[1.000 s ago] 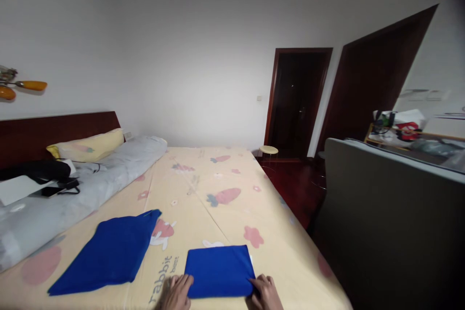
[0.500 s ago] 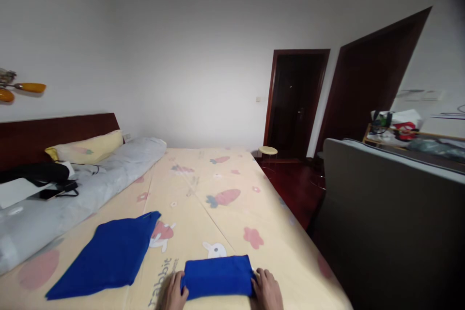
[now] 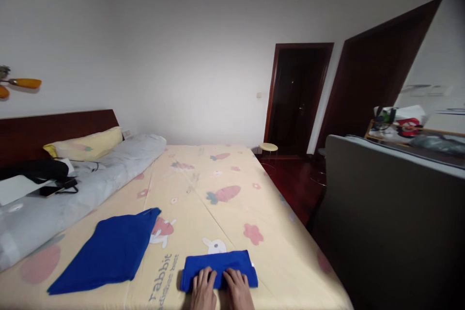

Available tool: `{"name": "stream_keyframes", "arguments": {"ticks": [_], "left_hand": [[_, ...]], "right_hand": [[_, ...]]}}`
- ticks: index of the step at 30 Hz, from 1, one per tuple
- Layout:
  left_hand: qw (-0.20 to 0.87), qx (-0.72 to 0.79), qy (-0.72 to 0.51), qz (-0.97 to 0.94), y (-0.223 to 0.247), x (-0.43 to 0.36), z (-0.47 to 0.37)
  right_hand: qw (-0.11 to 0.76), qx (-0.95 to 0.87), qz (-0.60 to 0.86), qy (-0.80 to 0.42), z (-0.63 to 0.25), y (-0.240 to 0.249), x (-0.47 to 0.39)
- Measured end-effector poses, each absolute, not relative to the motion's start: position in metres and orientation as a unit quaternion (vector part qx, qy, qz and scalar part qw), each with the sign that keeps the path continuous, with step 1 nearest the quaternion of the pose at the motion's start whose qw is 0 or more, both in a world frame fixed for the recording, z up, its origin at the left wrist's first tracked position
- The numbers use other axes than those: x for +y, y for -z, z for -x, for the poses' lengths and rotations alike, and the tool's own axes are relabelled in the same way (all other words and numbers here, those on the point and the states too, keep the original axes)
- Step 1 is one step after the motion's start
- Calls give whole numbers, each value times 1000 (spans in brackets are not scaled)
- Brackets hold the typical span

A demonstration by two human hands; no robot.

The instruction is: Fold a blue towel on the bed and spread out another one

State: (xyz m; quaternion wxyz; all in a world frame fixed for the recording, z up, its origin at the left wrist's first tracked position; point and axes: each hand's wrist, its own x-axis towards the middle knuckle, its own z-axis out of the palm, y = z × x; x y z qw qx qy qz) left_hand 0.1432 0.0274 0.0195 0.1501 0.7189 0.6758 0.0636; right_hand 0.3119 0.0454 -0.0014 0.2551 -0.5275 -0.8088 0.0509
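Observation:
A folded blue cloth (image 3: 218, 260) lies as a narrow rectangle near the front of the bed, with a small white spot at its right end. My left hand (image 3: 204, 286) rests on the cloth's near half, fingers slightly apart and pointing forward. Close beside it, my right hand (image 3: 238, 288) lies on the same cloth, its fingers also spread on top and the thumb toward the left hand. Neither hand grips the fabric. Further left, a second blue cloth (image 3: 105, 252) is spread out in a slanted shape, apart from both hands.
A patterned bedsheet (image 3: 225, 218) covers the bed. Along the left run a grey rolled quilt (image 3: 119, 174), a yellow pillow (image 3: 87, 145) and a black bag (image 3: 39, 170). A dark grey panel (image 3: 385, 218) stands on the right; a round stool (image 3: 268, 147) is near the door.
Both hands have moved from the folded cloth's two ends inward onto its top, letting go of the ends. The spread cloth at left stays put.

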Motion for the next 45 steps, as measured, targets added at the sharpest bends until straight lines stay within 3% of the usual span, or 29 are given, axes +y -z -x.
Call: {"name": "stream_keyframes", "arguments": {"ticks": [7, 13, 23, 34, 41, 45], "left_hand": [[83, 705, -84, -699, -21, 11, -76], [87, 695, -98, -707, -22, 6, -57], [133, 623, -113, -763, -21, 27, -135], [72, 640, -170, -745, -8, 2, -47], [77, 683, -105, -719, -31, 16, -53], [84, 679, -130, -717, -42, 21, -54]], "right_hand": [[163, -805, 561, -104, -377, -4, 41], [176, -776, 597, -98, -386, -4, 38], [210, -804, 539, -140, -306, -20, 37], [168, -778, 601, -68, -394, 17, 47], [168, -791, 584, -73, -383, -24, 63], [192, -775, 597, -79, -381, -41, 61]]}}
